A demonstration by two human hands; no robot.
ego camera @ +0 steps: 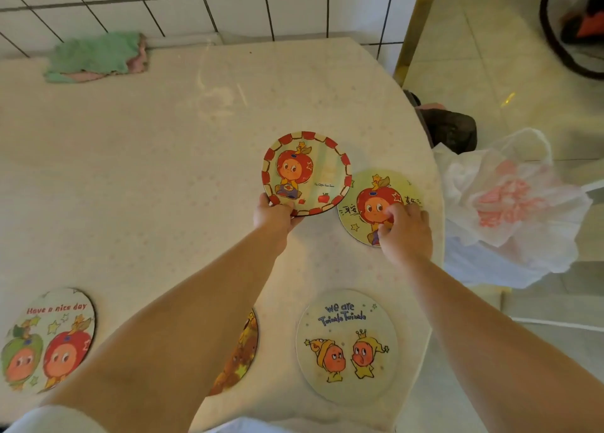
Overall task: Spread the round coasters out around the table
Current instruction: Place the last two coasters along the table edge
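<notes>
My left hand (274, 216) grips the near edge of a red-bordered round coaster (307, 171), held tilted just above the table. My right hand (403, 230) rests with its fingertips on a pale coaster with an apple-headed figure (362, 200), which lies flat near the table's right edge. A "we are Twinkle Twinkle" coaster (346, 344) lies flat at the front right. A "Have a nice day" coaster (49, 337) lies at the front left. A darker orange coaster (240, 357) lies mostly hidden under my left forearm.
The pale table (147, 171) curves away on the right. A green and pink cloth (94, 56) lies at the back left by the tiled wall. A white plastic bag (510, 203) hangs off the right side, with dark objects on the floor beyond.
</notes>
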